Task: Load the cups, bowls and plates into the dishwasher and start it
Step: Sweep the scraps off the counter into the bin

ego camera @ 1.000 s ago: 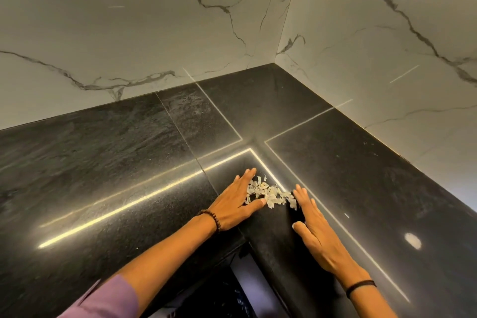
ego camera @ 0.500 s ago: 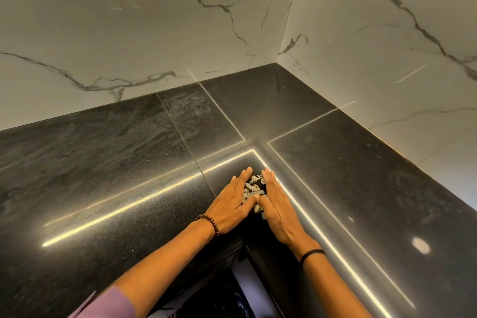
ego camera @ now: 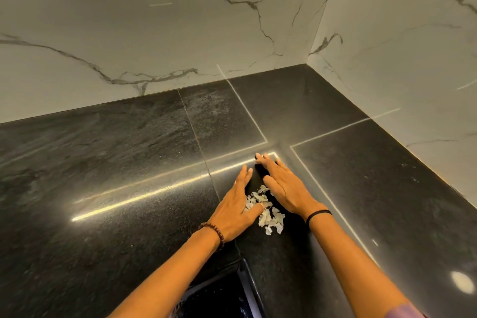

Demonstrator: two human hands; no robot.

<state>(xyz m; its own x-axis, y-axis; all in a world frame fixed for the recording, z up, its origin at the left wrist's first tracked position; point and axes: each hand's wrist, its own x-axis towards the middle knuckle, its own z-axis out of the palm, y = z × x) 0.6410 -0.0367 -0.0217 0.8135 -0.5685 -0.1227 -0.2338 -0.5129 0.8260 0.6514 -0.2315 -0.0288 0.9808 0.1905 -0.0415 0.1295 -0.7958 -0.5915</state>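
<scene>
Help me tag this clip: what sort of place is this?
Probably a kitchen corner: a dark polished stone countertop meets white marble-veined walls, and pale scraps lie on it between the left hand and right hand, both flat.

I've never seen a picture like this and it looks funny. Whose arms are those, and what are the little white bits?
There is no machine here. A person wears a camera on their head, so the one picture looks forward and down, as their eyes do, and the arms reaching in from below are their own.

The left hand and the right hand lie flat, fingers straight, on a black stone countertop in a corner between white marble walls. Between the hands sits a little heap of pale scraps; I cannot tell what they are made of. The left thumb rests across the heap. Neither hand holds anything.
</scene>
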